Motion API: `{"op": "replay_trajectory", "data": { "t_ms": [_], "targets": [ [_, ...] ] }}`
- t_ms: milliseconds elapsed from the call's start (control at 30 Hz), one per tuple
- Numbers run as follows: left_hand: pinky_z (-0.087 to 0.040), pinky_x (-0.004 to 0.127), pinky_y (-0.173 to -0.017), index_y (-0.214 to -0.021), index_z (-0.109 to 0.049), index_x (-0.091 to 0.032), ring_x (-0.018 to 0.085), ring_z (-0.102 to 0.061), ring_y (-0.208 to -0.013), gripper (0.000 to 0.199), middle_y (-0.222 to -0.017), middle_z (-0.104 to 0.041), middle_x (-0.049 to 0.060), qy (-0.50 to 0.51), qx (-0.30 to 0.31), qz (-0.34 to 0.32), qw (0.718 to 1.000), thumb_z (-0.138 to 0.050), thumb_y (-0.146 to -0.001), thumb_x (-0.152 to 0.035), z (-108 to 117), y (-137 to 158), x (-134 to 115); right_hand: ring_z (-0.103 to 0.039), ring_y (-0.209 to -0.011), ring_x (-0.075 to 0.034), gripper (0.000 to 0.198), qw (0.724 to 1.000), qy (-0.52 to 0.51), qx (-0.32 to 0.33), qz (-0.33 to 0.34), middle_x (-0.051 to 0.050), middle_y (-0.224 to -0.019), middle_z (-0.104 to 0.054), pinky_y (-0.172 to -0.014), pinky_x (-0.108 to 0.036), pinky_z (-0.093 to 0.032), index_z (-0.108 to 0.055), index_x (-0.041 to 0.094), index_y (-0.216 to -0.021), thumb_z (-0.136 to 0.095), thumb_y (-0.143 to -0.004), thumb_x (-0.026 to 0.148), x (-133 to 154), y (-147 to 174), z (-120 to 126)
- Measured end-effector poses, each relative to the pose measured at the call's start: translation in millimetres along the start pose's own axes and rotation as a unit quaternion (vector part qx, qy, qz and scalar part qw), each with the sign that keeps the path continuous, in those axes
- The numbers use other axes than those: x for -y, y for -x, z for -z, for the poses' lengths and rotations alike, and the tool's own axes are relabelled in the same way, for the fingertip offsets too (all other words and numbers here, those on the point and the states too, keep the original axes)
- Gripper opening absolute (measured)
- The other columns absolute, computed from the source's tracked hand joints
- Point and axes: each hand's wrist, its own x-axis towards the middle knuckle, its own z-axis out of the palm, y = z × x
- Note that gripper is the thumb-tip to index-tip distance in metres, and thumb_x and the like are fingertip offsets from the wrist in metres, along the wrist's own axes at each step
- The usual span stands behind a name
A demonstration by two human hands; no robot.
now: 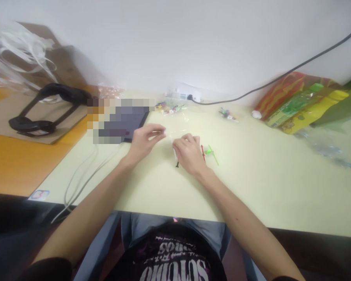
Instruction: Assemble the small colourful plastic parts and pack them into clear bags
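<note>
My left hand [143, 141] is raised over the pale table, thumb and fingertips pinched together; what they hold, if anything, is too small and blurred to name. Close to its right, my right hand [189, 154] has its fingers curled down in a pinch. Under those fingers shows a thin white piece [175, 154], and a small black piece [177, 165] sticks out below it. Whether the fingers grip these I cannot tell. Just right of my right hand lie a thin red plastic piece [203, 153] and a bright green piece [213, 155] with slender arms.
A partly blurred-out tablet [137, 117] lies left, with white cables [78, 191] running off the edge. Small colourful parts in clear bags [172, 108] and another little bundle [228, 114] sit near the wall. Bottle-like packages [307, 109] stand right; a black-framed object [46, 111] lies left.
</note>
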Motion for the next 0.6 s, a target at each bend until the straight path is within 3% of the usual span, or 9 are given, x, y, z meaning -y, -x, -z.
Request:
{"op": "replay_trajectory", "data": {
  "t_ms": [133,267,400,500,600],
  "targets": [
    [-0.059,0.039,-0.098,-0.105,-0.076,-0.018,0.024,-0.074,-0.100,0.036,-0.107,-0.076,0.010,0.083,-0.048,0.062,0.993,-0.083,-0.081,-0.044,-2.3,-0.5,-3.0,-0.065,-0.092,-0.022,0.019,0.975,-0.182,-0.081,-0.100,-0.006,-0.096,-0.076,-0.086,-0.038,-0.041,-0.069,0.021,-0.100,-0.052,-0.104,0.030,-4.5,-0.1,5.3],
    [-0.059,0.042,-0.096,-0.103,-0.077,-0.018,0.027,-0.074,-0.099,0.040,-0.107,-0.076,0.011,0.129,-0.010,0.091,0.987,-0.086,-0.076,-0.046,-11.3,1.4,-7.2,-0.067,-0.071,-0.018,0.024,0.869,-0.438,-0.118,-0.197,-0.004,-0.087,-0.076,-0.069,-0.032,-0.050,-0.068,0.022,-0.089,-0.069,-0.091,0.046,-5.7,-2.2,7.7],
    [-0.058,0.043,-0.097,-0.106,-0.078,-0.019,0.026,-0.073,-0.102,0.042,-0.110,-0.077,0.011,0.185,0.033,0.105,0.977,-0.089,-0.073,-0.044,-21.1,3.2,-3.0,-0.065,-0.060,-0.015,0.039,0.776,-0.577,-0.117,-0.226,-0.001,-0.082,-0.075,-0.061,-0.030,-0.052,-0.064,0.023,-0.088,-0.082,-0.075,0.055,-4.7,-5.6,10.9],
    [-0.058,0.042,-0.095,-0.109,-0.078,-0.021,0.025,-0.073,-0.102,0.044,-0.112,-0.077,0.011,0.235,0.059,0.119,0.963,-0.091,-0.071,-0.039,-24.0,3.8,3.5,-0.063,-0.058,-0.013,0.047,0.744,-0.614,-0.114,-0.237,0.000,-0.083,-0.075,-0.058,-0.028,-0.052,-0.065,0.024,-0.094,-0.087,-0.067,0.055,-6.3,-6.7,10.5],
    [-0.057,0.040,-0.096,-0.106,-0.079,-0.022,0.024,-0.073,-0.103,0.039,-0.112,-0.077,0.010,0.257,0.086,0.122,0.955,-0.092,-0.071,-0.034,-23.8,4.8,5.2,-0.062,-0.058,-0.012,0.047,0.735,-0.627,-0.104,-0.237,0.000,-0.082,-0.074,-0.058,-0.028,-0.052,-0.069,0.023,-0.092,-0.089,-0.065,0.055,-9.2,-5.9,6.9]
  ]
}}
